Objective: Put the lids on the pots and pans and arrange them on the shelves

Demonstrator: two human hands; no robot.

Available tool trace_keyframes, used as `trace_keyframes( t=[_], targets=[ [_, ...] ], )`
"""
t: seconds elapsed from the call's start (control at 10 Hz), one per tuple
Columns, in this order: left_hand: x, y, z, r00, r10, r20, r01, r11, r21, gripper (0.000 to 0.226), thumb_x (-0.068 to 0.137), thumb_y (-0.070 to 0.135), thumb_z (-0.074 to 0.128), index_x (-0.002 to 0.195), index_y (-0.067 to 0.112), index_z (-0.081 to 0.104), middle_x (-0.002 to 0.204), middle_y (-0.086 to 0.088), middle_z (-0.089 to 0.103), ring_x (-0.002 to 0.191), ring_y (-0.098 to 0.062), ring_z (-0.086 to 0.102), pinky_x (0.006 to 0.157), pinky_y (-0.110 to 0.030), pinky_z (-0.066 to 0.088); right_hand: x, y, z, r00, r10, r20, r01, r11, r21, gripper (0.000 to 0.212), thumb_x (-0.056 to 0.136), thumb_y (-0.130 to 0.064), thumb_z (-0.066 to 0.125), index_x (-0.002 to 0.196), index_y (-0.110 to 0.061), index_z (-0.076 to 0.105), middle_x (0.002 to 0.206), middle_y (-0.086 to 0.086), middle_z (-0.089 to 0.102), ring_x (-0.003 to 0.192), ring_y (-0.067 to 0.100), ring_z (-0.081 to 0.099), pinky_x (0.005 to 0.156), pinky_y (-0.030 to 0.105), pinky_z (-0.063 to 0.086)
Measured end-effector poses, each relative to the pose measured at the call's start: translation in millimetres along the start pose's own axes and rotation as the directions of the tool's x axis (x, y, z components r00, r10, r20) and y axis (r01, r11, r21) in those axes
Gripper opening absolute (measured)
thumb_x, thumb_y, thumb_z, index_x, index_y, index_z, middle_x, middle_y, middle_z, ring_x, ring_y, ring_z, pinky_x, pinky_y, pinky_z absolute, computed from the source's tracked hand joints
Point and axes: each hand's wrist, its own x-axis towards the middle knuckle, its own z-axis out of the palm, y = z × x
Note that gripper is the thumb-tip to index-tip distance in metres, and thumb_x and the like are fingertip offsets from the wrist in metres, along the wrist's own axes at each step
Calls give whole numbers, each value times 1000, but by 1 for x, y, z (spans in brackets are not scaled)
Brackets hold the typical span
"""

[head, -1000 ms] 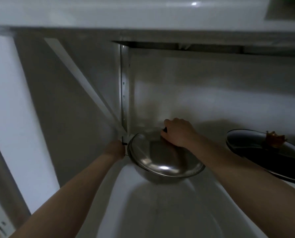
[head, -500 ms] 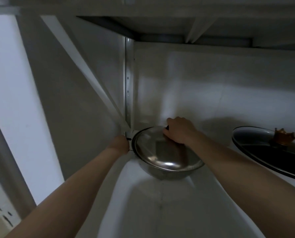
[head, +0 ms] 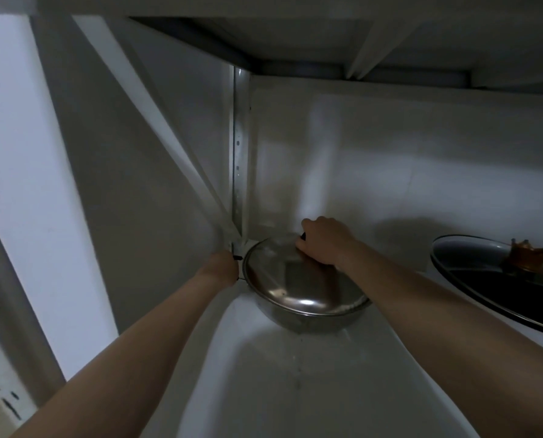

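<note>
Lidded steel pot (head: 308, 314) seated in the rear left corner of the white shelf (head: 263, 390), both hands on it.

Compared with one second earlier, the pot sits slightly higher in frame and nearer the corner upright (head: 240, 172); part of this is camera tilt. Right hand (head: 323, 245) is closed around the dark knob of the steel lid (head: 295, 279), at frame centre. Left hand (head: 221, 268) grips a dark side handle at the rim; its fingers are hidden. A glass-lidded pan (head: 497, 279) stands well apart at right. Placement of this pot appears nearly complete.
</note>
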Motion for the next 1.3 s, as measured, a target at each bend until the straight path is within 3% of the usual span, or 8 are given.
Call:
trace_keyframes(
  t=[0.1, 0.2, 0.4, 0.7, 0.9, 1.0, 1.2, 1.3],
  targets=[
    [-3, 1, -3, 1000, -3, 3, 3, 1000, 7, 35, 99, 6, 33, 130, -4, 46, 134, -19, 52, 122, -32, 52, 97, -33, 43, 0, 1, 1, 1000, -1, -3, 1, 1000, -4, 30, 93, -34, 40, 95, -7, 51, 101, 17, 60, 79, 29, 50, 67, 32, 35],
    [-2, 3, -3, 998, 33, 59, -41, 991, 131, 37, 99, 6, 33, 134, -2, 43, 138, -18, 48, 125, -31, 50, 99, -31, 42, 0, 1, 4, 1000, -1, -23, 1, 1000, 0, 35, 94, -34, 39, 103, -4, 54, 103, 19, 60, 91, 34, 56, 68, 33, 35],
    [-8, 6, -7, 992, 114, 49, -121, 974, 193, 39, 100, 9, 32, 138, 2, 42, 144, -14, 42, 129, -29, 45, 102, -30, 39, -2, 1, 3, 999, 20, -25, -19, 1000, 12, 35, 94, -33, 39, 102, -3, 55, 101, 19, 60, 84, 32, 53, 67, 33, 35],
    [7, 0, -1, 996, 93, 7, -93, 994, 55, 39, 100, 14, 32, 132, -3, 45, 135, -22, 51, 123, -35, 50, 101, -36, 40, -3, -2, 4, 998, 54, -45, -54, 999, -2, 34, 94, -31, 38, 103, -3, 55, 102, 18, 61, 78, 28, 49, 68, 32, 35],
    [3, -3, -6, 995, 95, 7, -95, 995, 18, 37, 97, 22, 37, 122, -1, 51, 122, -24, 59, 109, -39, 59, 89, -40, 50, -11, -2, 5, 992, 90, -86, -92, 995, -29, 40, 96, -39, 35, 108, -5, 54, 106, 15, 62, 92, 32, 59, 69, 33, 35],
    [-4, 0, -12, 993, 93, -66, -88, 993, 72, 39, 95, 24, 42, 124, 0, 49, 127, -23, 54, 115, -39, 54, 96, -41, 47, -22, -3, 3, 987, 102, -123, -105, 994, -25, 51, 94, -48, 35, 115, -5, 52, 112, 15, 57, 101, 32, 55, 76, 38, 41],
    [-37, 6, -27, 952, 271, -139, -252, 958, 139, 57, 89, 36, 40, 138, 7, 39, 143, -18, 40, 132, -36, 34, 108, -42, 33, -65, 8, -6, 994, 61, -91, -44, 984, 175, 52, 89, -46, 50, 122, -6, 47, 121, 16, 53, 110, 35, 50, 87, 41, 43],
    [-56, 8, -30, 915, 351, -200, -327, 934, 141, 66, 81, 43, 45, 137, 7, 42, 142, -16, 45, 132, -32, 38, 109, -35, 32, -93, 21, -13, 996, 45, -77, -17, 942, 336, 52, 84, -40, 60, 128, -13, 49, 126, 9, 56, 113, 29, 53, 87, 33, 42]
  ],
)
